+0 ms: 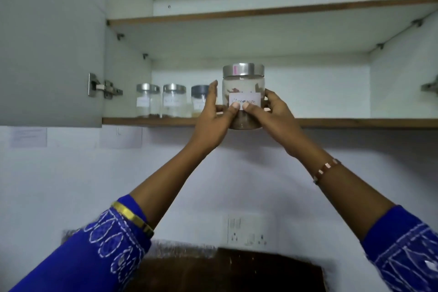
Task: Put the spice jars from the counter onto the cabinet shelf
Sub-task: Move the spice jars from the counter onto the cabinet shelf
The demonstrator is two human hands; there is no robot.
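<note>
Both arms reach up high toward the lower shelf (331, 123). The left hand (213, 121) and the right hand (272, 114) are close together at the shelf's front edge, curled around a jar (243, 92), with both thumbs side by side. A bracelet (326, 169) sits on the right wrist.

Four spice jars: three stand in a row at the left of the lower shelf (166, 121) — the first (147, 100), second (174, 100) and third (199, 99) — and one larger jar (243, 83) is gripped by two hands, left (214, 121) and right (272, 116). Two shelves, two door hinges.
</note>
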